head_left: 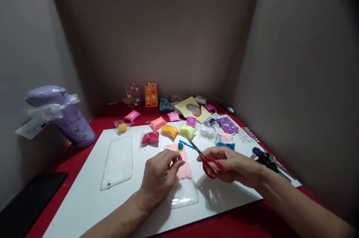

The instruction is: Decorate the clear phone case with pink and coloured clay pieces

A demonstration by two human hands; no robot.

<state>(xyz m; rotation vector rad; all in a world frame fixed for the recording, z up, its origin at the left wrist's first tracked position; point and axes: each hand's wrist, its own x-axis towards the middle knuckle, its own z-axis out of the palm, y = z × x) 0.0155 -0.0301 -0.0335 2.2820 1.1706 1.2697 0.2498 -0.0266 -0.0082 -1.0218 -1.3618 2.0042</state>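
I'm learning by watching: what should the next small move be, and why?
Perhaps bring the tips of the red scissors to the small yellow piece: the right hand holds them raised, tips off that piece, while the left hand has its fingertips close beside it, over the pink-covered phone case.

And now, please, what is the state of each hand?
Left hand: curled over the phone case; whether it holds something cannot be told.
Right hand: holding red-handled scissors.

Hands point(159, 174) over white board point(84, 200), red scissors point(205, 159) in the right point(230, 165)
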